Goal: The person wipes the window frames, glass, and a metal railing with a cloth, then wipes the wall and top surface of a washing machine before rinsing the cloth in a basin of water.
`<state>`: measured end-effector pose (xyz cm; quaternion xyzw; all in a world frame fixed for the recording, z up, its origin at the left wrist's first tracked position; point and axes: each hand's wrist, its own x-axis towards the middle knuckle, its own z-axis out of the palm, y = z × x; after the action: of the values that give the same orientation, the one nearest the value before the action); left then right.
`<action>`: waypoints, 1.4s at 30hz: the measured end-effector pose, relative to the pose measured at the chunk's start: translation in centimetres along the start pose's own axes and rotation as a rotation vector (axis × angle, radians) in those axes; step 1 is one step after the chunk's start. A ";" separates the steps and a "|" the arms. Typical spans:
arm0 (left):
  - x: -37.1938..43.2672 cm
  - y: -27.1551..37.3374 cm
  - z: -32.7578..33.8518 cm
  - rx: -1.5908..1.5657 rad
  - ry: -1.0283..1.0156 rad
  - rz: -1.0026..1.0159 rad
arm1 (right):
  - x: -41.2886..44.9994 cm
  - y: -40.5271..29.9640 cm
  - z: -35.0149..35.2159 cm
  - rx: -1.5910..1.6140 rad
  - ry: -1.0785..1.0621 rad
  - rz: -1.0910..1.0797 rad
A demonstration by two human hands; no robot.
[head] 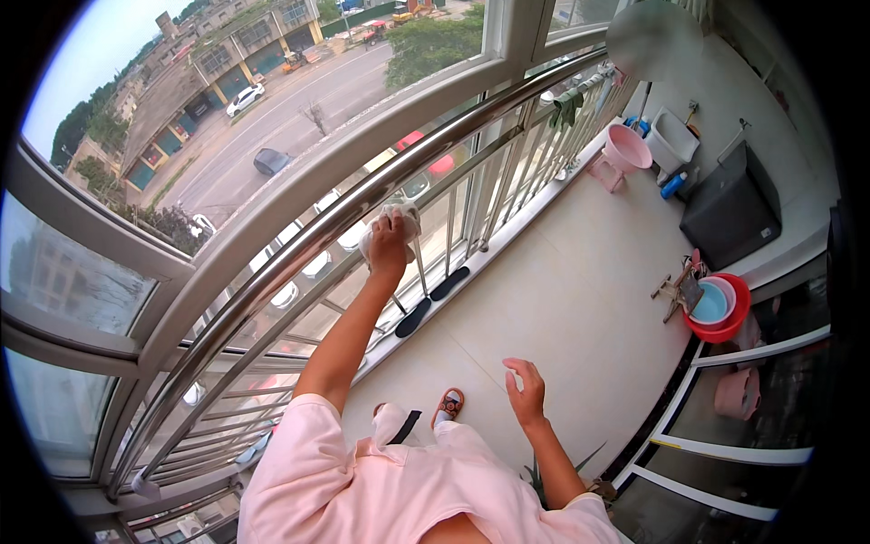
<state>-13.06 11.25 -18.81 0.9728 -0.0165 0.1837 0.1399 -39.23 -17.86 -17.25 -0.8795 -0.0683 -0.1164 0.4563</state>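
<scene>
My left hand (389, 248) grips a bunched white cloth (410, 219), which lies against the lower rail (316, 291) of the balcony railing. Just above that rail runs a thick, shiny steel handrail (380, 189). Thin metal balusters (449, 228) go down from the lower rail to the sill. Over the tiled floor, my right hand (527, 394) hangs in the air with its fingers apart and nothing in it. Two dark insoles (413, 318) rest along the sill below the cloth.
Tall window frames (506, 41) stand outside the railing, with a street beyond. Farther along are a pink basin (629, 146) on a stool, a white sink (673, 139) and a dark grey box-like cabinet (731, 207). Nested basins (731, 316) and a folding stool (680, 292) are at the right.
</scene>
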 end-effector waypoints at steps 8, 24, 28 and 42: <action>-0.4 -0.1 0.3 0.100 0.045 -0.066 | -0.3 3.0 -0.6 0.018 -0.025 0.045; 18.0 18.1 10.1 -0.055 -0.188 -0.032 | 18.6 10.3 -5.0 -0.010 -0.049 0.106; 22.9 20.5 12.9 -0.081 -0.079 0.022 | 22.4 11.3 -5.5 -0.027 -0.048 0.102; 24.6 30.2 10.9 -2.171 -0.723 -0.785 | 34.4 18.8 -17.1 0.386 0.203 0.398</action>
<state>11.19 -20.32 -11.61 0.2827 0.0962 -0.2634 0.9173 -4.30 -42.19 -13.32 -0.7565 0.1306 -0.0969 0.6334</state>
